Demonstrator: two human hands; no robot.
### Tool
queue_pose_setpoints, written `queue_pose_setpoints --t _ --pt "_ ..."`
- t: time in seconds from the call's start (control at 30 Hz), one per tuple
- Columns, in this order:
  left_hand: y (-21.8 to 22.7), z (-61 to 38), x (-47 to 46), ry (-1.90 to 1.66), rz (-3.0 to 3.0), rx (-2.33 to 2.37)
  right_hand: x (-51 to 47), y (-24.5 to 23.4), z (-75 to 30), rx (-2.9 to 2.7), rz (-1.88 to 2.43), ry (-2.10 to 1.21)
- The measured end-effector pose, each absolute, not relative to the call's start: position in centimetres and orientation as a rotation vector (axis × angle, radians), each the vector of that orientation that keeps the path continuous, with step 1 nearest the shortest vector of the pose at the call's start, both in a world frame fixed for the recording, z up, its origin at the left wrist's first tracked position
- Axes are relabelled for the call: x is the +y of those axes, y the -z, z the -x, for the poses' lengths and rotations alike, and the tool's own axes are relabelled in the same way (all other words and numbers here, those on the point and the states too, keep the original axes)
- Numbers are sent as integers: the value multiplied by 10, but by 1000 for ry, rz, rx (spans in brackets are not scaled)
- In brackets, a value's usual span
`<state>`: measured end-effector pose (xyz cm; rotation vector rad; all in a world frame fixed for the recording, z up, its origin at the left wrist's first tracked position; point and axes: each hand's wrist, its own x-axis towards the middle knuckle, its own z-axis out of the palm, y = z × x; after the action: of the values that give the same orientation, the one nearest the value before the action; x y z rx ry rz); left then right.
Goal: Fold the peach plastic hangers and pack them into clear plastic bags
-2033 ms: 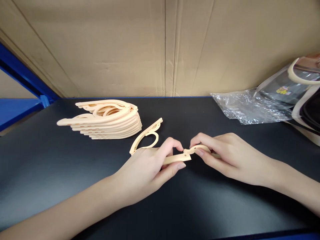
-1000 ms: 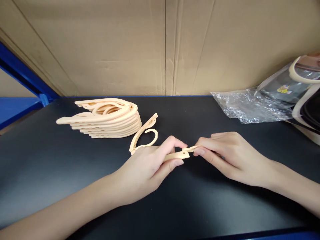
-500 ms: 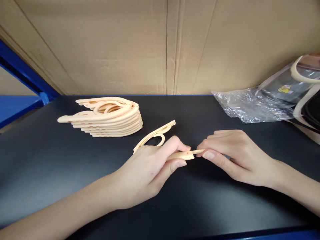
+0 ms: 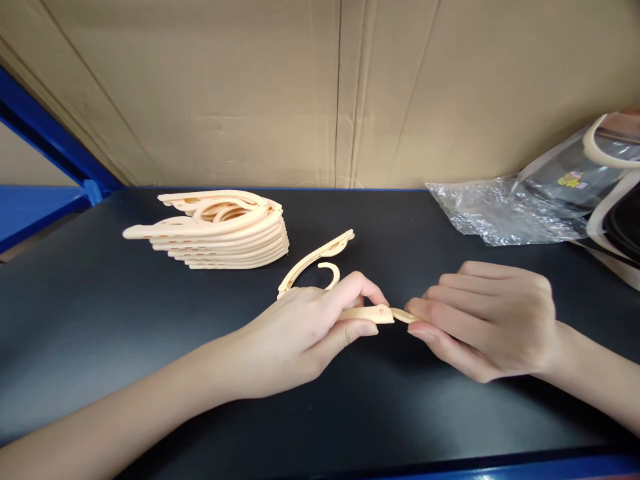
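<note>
A cream plastic folding hanger (image 4: 371,313) is held between both hands just above the black table (image 4: 100,313). My left hand (image 4: 305,333) pinches its middle, thumb below and forefinger above. One arm of the hanger (image 4: 315,259) and its small hook (image 4: 331,270) stick out behind my left hand. My right hand (image 4: 487,327) is closed around the other arm, which is mostly hidden in the fingers. A stack of several folded hangers (image 4: 220,230) of the same kind lies at the back left.
A crumpled clear plastic bag (image 4: 500,213) lies at the back right, beside a bag with cream rims (image 4: 610,167) at the right edge. A cardboard wall (image 4: 320,93) closes the back. Blue shelf beams (image 4: 45,193) run along the left.
My right hand has closed further round its arm of the hanger and shifted right. The free arm behind my left hand has swung to the right. The view has shifted slightly.
</note>
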<state>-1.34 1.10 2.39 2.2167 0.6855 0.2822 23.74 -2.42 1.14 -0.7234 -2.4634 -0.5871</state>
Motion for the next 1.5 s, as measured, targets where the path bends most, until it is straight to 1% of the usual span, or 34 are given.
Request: queue_pose_setpoints --t 0.4,0.57,0.73,0.8,0.9,0.97,1.03,1.1,1.2,1.27,1.5 --pt "-25 11 9 -209 -2181 721 -26 -10 -246 -2507 612 774" --pt "-23 11 8 -185 -2131 650 -33 -3 -251 -2497 677 613" --pt "-15 12 8 -309 -2179 664 -30 -16 -239 -2565 600 741" --pt "-14 13 10 -402 -2316 677 -24 -24 -234 -2633 705 571" --pt "-14 14 14 -525 -2517 626 -12 -32 -234 -2731 863 81" --pt "-13 14 18 -617 -2601 662 -6 -33 -241 -2757 938 -130" --pt "-10 15 21 -686 -2648 795 -1 -31 -249 -2749 1024 -198" --pt "-6 15 23 -678 -2634 929 3 -29 -258 -2735 1093 -191" --pt "-3 15 23 -621 -2577 983 7 -28 -269 -2745 1107 -136" --pt "-1 15 22 -643 -2574 1002 10 -28 -273 -2763 1083 -125" --pt "4 15 24 -740 -2624 1140 5 -31 -266 -2834 981 -397"
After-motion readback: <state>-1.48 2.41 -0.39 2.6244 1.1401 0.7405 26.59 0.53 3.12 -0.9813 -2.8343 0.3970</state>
